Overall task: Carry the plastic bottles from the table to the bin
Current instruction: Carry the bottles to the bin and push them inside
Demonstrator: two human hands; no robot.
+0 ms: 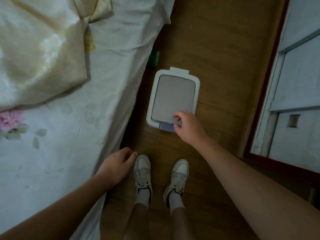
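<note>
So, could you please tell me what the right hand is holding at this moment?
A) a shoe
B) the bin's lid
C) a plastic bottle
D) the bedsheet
B: the right hand pinches the near edge of the grey lid on the bin, while the left hand hangs loosely curled and holds nothing.

Beside the bed (107,66), a green object (154,58) is blurring out, the sheet overhanging its left side; unidentifiable. The lid (174,97) is covering the bin (150,94) interior. The right hand (187,129) fingers (176,116) are hiding the lid's near corner.
</note>
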